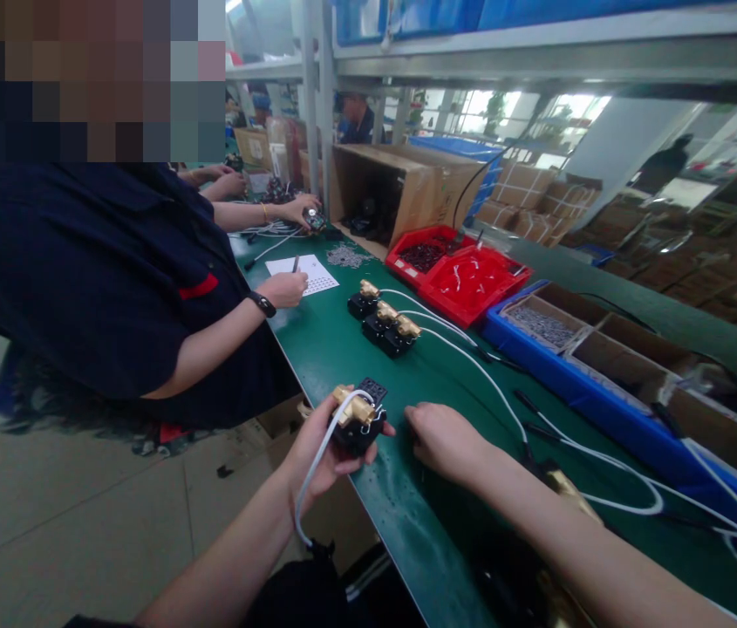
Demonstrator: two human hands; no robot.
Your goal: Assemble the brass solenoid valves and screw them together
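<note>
Head view: left hand (317, 453) grasps a black-and-brass unit (356, 422), fingers wrapped beneath it, at the left edge of the green bench (456, 366); white cable (313, 475) loops down. Right hand (445, 438), just right, curled into a fist (contents, if any, hidden).

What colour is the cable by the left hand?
The cable is white, clearest in the head view.

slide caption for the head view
The left hand holds a brass-and-black unit with a white cable beside a green workbench, the right hand nearby.
</note>
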